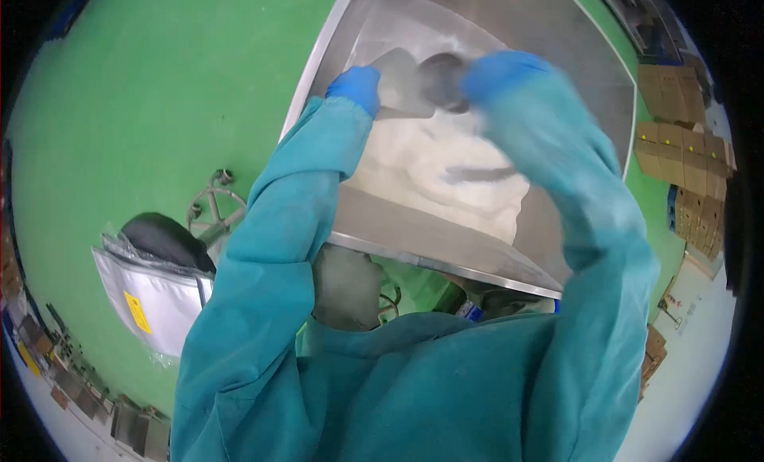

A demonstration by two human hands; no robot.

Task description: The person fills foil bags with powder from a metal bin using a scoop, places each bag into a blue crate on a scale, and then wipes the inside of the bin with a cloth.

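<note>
My left hand [356, 89], in a blue glove, is closed on the edge of a pale grey pouch [402, 88] over the metal bin [577, 48]. From the right, my right hand [503, 78], also gloved in blue and smeared by motion, grips a dark round scoop [444, 81] close beside the pouch. Its mouth overlaps the pouch's right side in this view. Below both hands a heap of white powder [446, 167] covers much of the bin floor, with a dark grey streak across its right part. Teal sleeves hide both wrists.
A stool [211, 211] on a wheeled base stands at the left on the green floor [159, 88]. Flat silver pouches [159, 303] with a yellow label rest against it. Cardboard boxes [680, 152] are stacked at the right. The bin's front rim [446, 269] is close to my body.
</note>
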